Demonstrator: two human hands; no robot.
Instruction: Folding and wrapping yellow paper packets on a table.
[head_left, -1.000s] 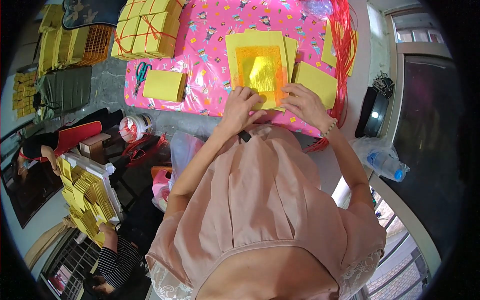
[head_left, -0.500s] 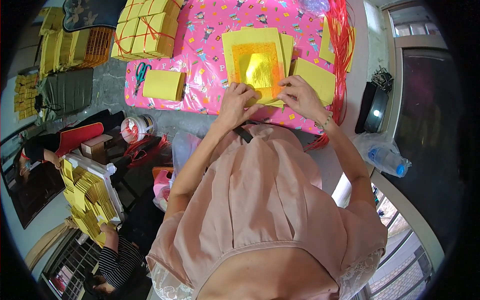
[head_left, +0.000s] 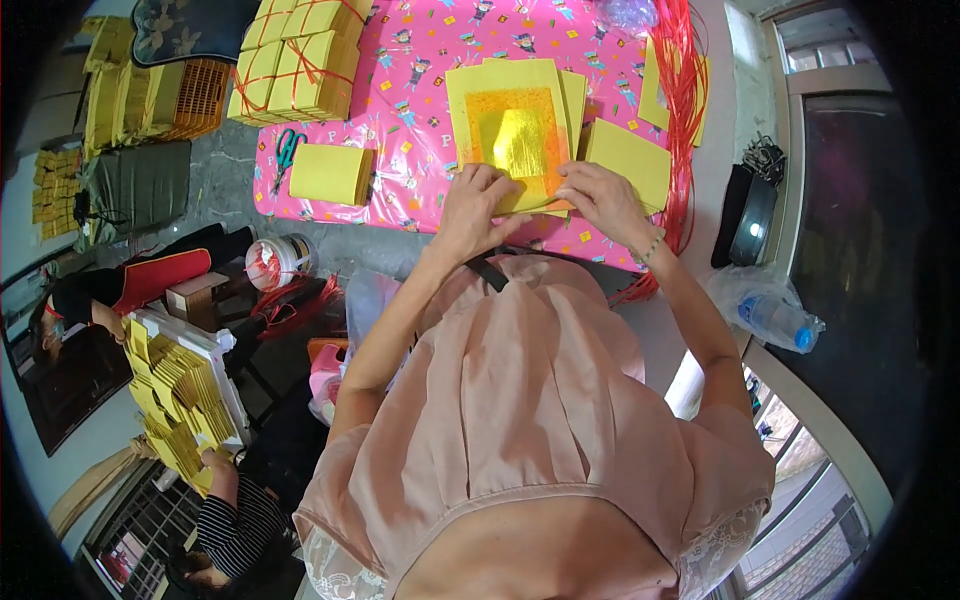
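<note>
A yellow sheet of joss paper (head_left: 517,130) with an orange panel and a shiny gold foil square lies on a few more yellow sheets, on a table with a pink printed cover (head_left: 400,150). My left hand (head_left: 470,208) curls its fingers over the sheet's near left edge, the thumb pointing along that edge. At the near right corner, my right hand (head_left: 605,200) pinches the paper between thumb and fingers. The undersides of both grips are hidden. A folded yellow stack (head_left: 628,160) lies just right of the sheet.
Yellow bundles tied with red string (head_left: 300,65) stand at the far left, near teal scissors (head_left: 287,155) and a small yellow stack (head_left: 330,174). Red strands (head_left: 683,130) hang over the right edge. At lower left, people handle yellow papers (head_left: 180,390) on a white board.
My right fingers have moved slightly nearer to me at the sheet's corner. My left hand stays almost where it was, and the view has shifted a little.
</note>
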